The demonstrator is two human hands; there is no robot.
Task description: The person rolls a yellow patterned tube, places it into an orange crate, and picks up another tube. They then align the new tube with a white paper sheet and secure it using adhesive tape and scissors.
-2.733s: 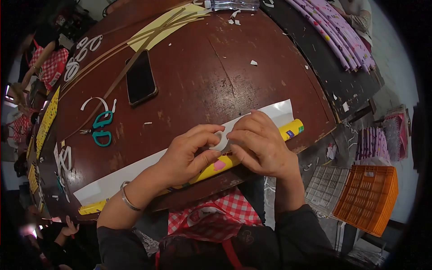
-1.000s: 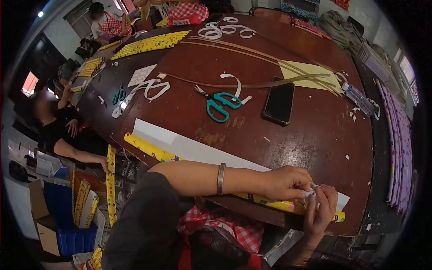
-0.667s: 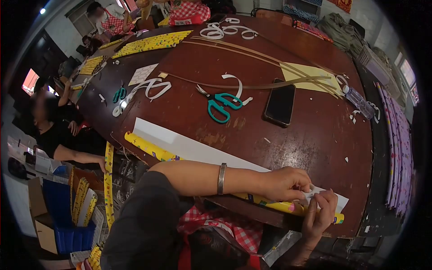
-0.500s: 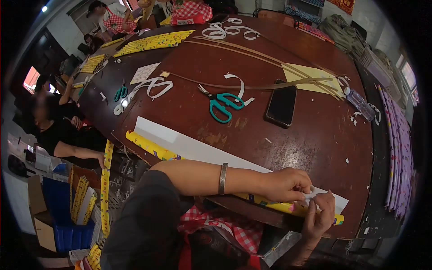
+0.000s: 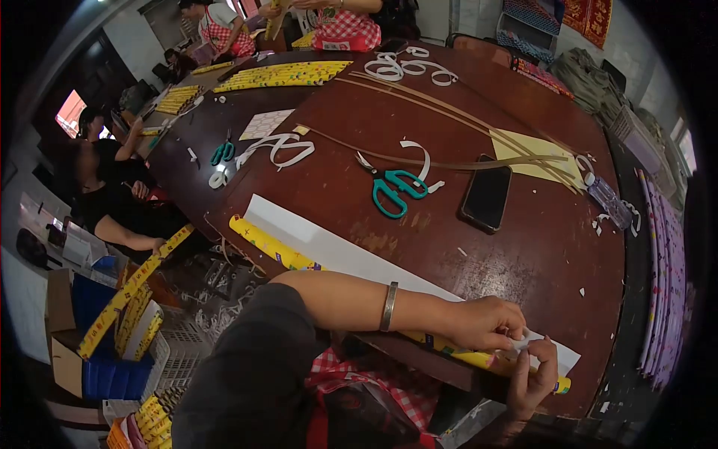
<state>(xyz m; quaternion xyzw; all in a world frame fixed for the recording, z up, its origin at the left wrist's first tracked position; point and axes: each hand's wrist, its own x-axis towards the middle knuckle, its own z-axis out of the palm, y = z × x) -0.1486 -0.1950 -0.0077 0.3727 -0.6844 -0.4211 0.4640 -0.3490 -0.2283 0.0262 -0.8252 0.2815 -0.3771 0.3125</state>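
Observation:
A long yellow patterned paper roll (image 5: 273, 247), its white inner side (image 5: 336, 258) spread out behind it, lies along the table's near edge. My left hand (image 5: 490, 323), a metal bracelet on its wrist, reaches across to the right end of the roll. Its thumb and fingers pinch a small white strip (image 5: 526, 341) over the paper. From below, my right hand (image 5: 535, 374) meets it there, with thumb and index finger bent round the same strip. The rolled edge passes partly hidden under my left forearm and both hands.
Teal scissors (image 5: 396, 196), a black phone (image 5: 486, 194) and a plastic bottle (image 5: 607, 202) lie farther in on the table. Thin brown strips (image 5: 449, 112) cross it. Purple patterned rolls (image 5: 662, 292) line the right side. At left, a seated person holds a yellow band (image 5: 134, 292) over boxes.
The view has shifted slightly, moving the table contents right and down. My hands keep working at the same spot. The seated person's yellow band has swung from upright to slanting.

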